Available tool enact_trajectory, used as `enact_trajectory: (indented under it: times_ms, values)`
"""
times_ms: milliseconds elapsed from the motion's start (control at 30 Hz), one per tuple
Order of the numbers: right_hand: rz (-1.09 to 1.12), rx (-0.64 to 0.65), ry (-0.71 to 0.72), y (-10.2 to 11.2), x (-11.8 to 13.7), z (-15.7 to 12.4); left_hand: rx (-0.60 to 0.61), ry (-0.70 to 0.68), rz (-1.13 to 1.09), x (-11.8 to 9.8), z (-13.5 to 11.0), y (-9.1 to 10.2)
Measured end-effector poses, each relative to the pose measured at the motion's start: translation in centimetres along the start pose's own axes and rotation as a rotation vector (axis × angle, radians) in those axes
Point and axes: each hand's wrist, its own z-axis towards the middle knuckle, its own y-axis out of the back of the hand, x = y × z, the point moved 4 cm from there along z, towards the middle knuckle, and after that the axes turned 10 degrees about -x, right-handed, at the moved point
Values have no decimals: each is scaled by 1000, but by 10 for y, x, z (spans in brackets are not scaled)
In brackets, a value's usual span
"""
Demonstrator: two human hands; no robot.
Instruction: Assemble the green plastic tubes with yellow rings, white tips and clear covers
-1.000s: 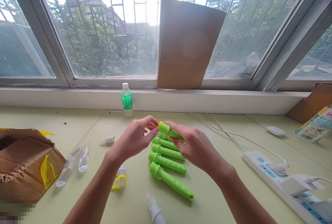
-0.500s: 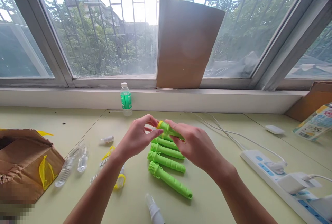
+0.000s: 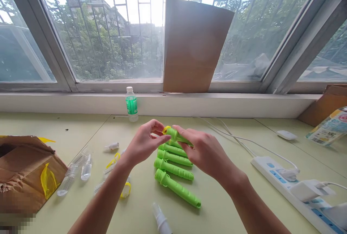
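My right hand (image 3: 202, 147) is closed around a green plastic tube (image 3: 171, 132) with a threaded end that points left. At that end, my left hand (image 3: 146, 138) pinches a yellow ring (image 3: 166, 129), which sits tilted against the tube's mouth. The fingertips partly hide where ring and tube meet. Below the hands, several similar green tubes lie in a row on the table, the nearest green tube (image 3: 179, 189) angled toward the lower right. A clear-and-white nozzle-like piece (image 3: 162, 219) lies closest to me.
Left stands a torn cardboard box (image 3: 24, 169) with yellow pieces. Clear ribbed plastic tubes (image 3: 86, 167) and yellow rings (image 3: 126, 189) are scattered beside my left forearm. A green-labelled bottle (image 3: 131, 104) stands near the sill. A power strip (image 3: 284, 187) with cables lies right.
The yellow ring has shifted left and tilted at the tube's end, showing more of its opening. Both hands stay nearly in place, and the other items have not moved.
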Motion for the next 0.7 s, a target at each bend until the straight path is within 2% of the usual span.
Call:
enact_trajectory:
  times_ms: [467,700]
  values:
    - [-1,5,1,1,2,-2,-51,-21,-33,-1,-2,-8]
    - [10,-4,-27,3,-1,-2,-126,-116,62,-7,-4,-9]
